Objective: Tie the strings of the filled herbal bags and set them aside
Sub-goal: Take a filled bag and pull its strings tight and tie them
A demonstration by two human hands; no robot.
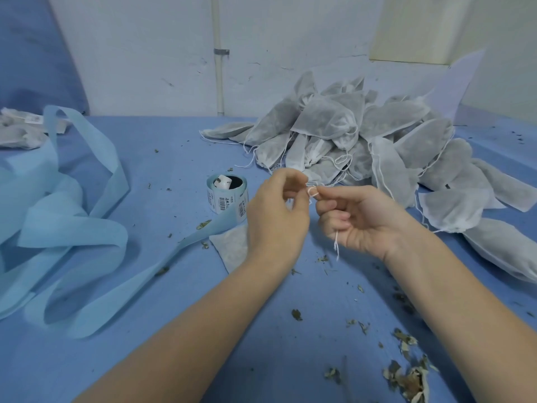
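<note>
We are working over a blue table cover (162, 359). Beyond our right hand (360, 219), a heap of filled herbal bags (377, 146) is lying. Left of our left hand (276, 210), loose blue fabric strip (66, 216) is coiling. Under the left hand, one herbal bag (232, 248) is lying on the cover, mostly hidden. Just beyond-left, a label roll (228, 196) is standing. Between both hands we are pinching a white string (312, 192), looped, its tail dangling below the right palm. Herb crumbs (406, 376) are lying nearest us.
</note>
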